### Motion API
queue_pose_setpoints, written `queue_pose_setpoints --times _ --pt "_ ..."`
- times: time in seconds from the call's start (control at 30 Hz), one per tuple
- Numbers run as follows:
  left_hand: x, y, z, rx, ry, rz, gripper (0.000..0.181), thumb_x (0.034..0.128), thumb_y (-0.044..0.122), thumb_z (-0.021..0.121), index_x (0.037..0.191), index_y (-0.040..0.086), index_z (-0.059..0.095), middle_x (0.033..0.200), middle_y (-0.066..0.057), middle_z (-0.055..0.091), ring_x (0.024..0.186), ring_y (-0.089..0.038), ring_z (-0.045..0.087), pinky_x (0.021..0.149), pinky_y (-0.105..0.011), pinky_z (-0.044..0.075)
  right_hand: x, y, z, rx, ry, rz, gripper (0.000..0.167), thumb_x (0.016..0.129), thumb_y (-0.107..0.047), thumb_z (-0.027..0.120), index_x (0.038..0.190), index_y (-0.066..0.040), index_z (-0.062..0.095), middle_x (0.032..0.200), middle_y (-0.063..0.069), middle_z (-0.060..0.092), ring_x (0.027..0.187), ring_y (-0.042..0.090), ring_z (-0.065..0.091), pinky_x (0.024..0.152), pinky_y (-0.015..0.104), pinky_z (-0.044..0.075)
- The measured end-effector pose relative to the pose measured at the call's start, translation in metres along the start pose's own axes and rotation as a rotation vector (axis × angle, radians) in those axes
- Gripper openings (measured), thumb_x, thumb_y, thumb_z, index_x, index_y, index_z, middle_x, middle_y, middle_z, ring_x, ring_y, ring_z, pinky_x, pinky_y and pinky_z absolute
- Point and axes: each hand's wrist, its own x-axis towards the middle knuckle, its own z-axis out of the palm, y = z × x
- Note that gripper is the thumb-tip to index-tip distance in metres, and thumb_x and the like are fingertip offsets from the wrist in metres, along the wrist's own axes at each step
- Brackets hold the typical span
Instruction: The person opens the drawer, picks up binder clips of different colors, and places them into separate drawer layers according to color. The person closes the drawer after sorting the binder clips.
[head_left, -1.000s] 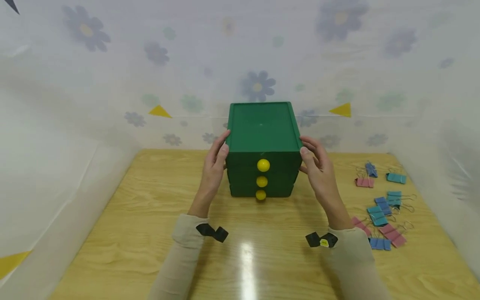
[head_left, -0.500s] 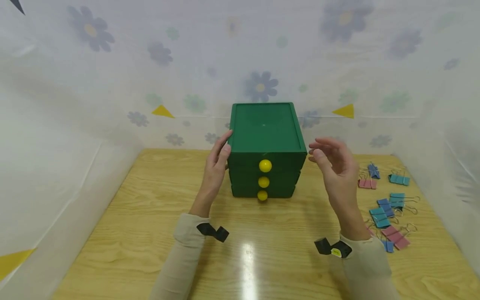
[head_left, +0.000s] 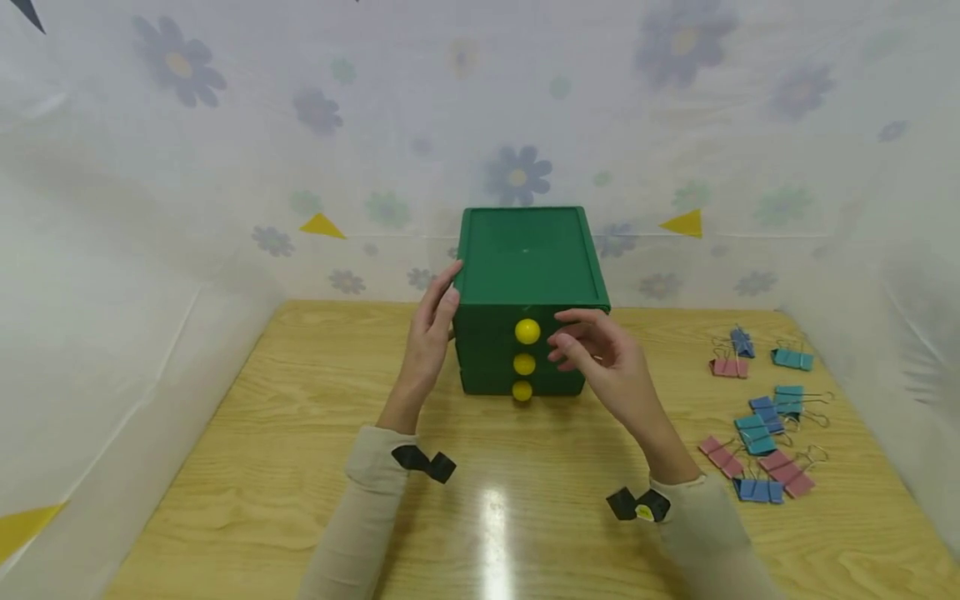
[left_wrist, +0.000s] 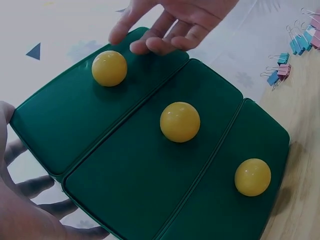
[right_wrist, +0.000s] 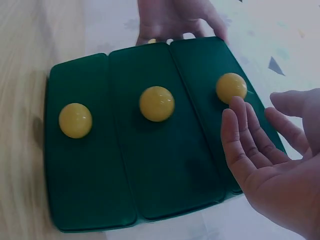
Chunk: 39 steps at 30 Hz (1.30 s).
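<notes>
A green box with three stacked drawers (head_left: 487, 350) stands on the table, every drawer flush with its front. Each drawer has a round yellow knob, the top knob (head_left: 527, 331) being closest to my right hand (head_left: 611, 358). That hand hovers before the right part of the front, fingers loosely bent and holding nothing; the right wrist view shows its fingertips (right_wrist: 235, 107) near the top knob. Along the box's left side rests my left hand (head_left: 429, 333), thumb by the front upper corner. In the left wrist view its fingers (left_wrist: 57, 207) spread against that side, partly hidden behind the edge.
Several binder clips, pink, blue and teal, lie on the right of the wooden table (head_left: 300, 467), among them a teal clip (head_left: 792, 358) and a pink clip (head_left: 786, 473). A flower-patterned white sheet (head_left: 420, 100) encloses the table behind and on both sides.
My right hand let go of the box's right side, moved out to the right, then came back left in front of the drawers. The left hand stayed on the left side.
</notes>
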Motion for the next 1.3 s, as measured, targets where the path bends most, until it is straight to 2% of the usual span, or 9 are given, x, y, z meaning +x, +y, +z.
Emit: queue_pose_setpoints --times 0.17,0.3,0.43,0.67,0.8,0.97,1.2,1.3 --pt "0.003 -0.016 -0.004 0.004 -0.009 0.011 0.047 0.1129 0.023 0.037 0.160 0.022 0.038 0.167 0.002 0.027 0.150 -0.027 0.032 0.103 -0.069 0.040 -0.001 0.007 0.010 0.015 -0.027 0.019 0.032 0.104 0.000 0.057 0.136 0.000 0.059 0.110 0.027 0.068 0.090 0.034 0.071 0.075 0.037 0.061" --pt "0.003 -0.017 -0.006 -0.003 -0.022 0.015 0.047 0.1118 0.034 0.040 0.158 0.030 0.041 0.166 0.008 0.028 0.148 -0.023 0.034 0.102 -0.068 0.042 -0.001 0.010 0.017 0.054 -0.037 0.044 0.034 0.103 -0.002 0.059 0.137 -0.003 0.059 0.113 0.026 0.068 0.092 0.039 0.071 0.077 0.041 0.061" --pt "0.004 -0.015 -0.010 -0.007 -0.036 -0.022 0.048 0.1097 0.043 0.043 0.157 0.037 0.042 0.165 0.012 0.028 0.148 -0.022 0.034 0.102 -0.069 0.041 0.002 0.014 0.024 0.088 -0.043 0.035 0.035 0.103 -0.002 0.060 0.137 -0.004 0.059 0.114 0.024 0.070 0.096 0.043 0.071 0.080 0.047 0.059" --pt "0.005 -0.012 -0.010 -0.042 -0.075 -0.049 0.048 0.1104 0.037 0.042 0.158 0.031 0.042 0.166 0.010 0.024 0.151 -0.025 0.028 0.104 -0.072 0.037 0.007 0.020 0.026 0.089 0.012 0.004 0.029 0.102 0.000 0.060 0.131 0.000 0.063 0.111 0.023 0.072 0.097 0.040 0.071 0.082 0.045 0.059" --pt "0.005 -0.012 -0.009 -0.059 -0.076 -0.058 0.049 0.1102 0.038 0.042 0.158 0.031 0.041 0.169 0.008 0.020 0.152 -0.025 0.025 0.105 -0.072 0.036 0.008 0.022 0.025 0.105 0.012 -0.001 0.028 0.102 0.002 0.060 0.130 0.002 0.063 0.110 0.025 0.072 0.096 0.040 0.071 0.085 0.044 0.058" --pt "0.005 -0.010 -0.010 -0.062 -0.076 -0.040 0.049 0.1100 0.037 0.042 0.158 0.029 0.041 0.169 0.002 0.022 0.149 -0.028 0.031 0.103 -0.073 0.037 0.010 0.022 0.023 0.101 -0.001 -0.005 0.028 0.102 0.003 0.059 0.129 0.003 0.063 0.109 0.026 0.072 0.096 0.039 0.072 0.090 0.039 0.057" --pt "0.007 -0.010 -0.013 -0.052 -0.085 -0.066 0.048 0.1098 0.038 0.044 0.157 0.031 0.043 0.165 0.010 0.026 0.149 -0.026 0.033 0.103 -0.070 0.039 0.006 0.019 0.022 0.079 0.004 0.017 0.027 0.101 0.001 0.061 0.128 0.001 0.065 0.109 0.024 0.073 0.096 0.038 0.073 0.089 0.035 0.057" --pt "0.009 -0.010 -0.013 -0.057 -0.092 -0.077 0.047 0.1101 0.036 0.045 0.156 0.031 0.044 0.166 0.009 0.027 0.149 -0.025 0.032 0.104 -0.069 0.039 0.002 0.016 0.021 0.059 0.014 0.020 0.026 0.100 0.002 0.063 0.126 0.002 0.066 0.106 0.024 0.074 0.094 0.037 0.073 0.087 0.033 0.058"
